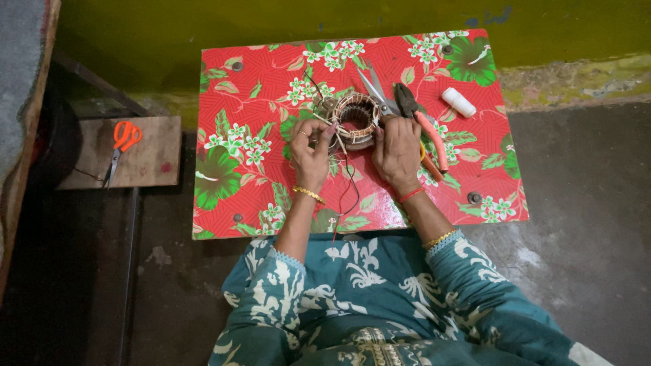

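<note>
The left hand [310, 150] pinches a thin thread and the right hand [397, 150] steadies the round copper-wound coil ring [355, 116], partly tied, near the far edge of the red flowered table [251, 95].

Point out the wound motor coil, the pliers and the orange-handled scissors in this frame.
wound motor coil [355, 116]: head view, on its ring of copper windings.
pliers [432, 137]: head view, on the upper orange handle, right of the right hand.
orange-handled scissors [125, 136]: head view, on the handle loops, on the wooden board.

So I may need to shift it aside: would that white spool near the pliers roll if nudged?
Probably. The white spool lies on its side, a cylinder on the smooth flowered table cover, so it may roll. It looks small, likely light.
</note>
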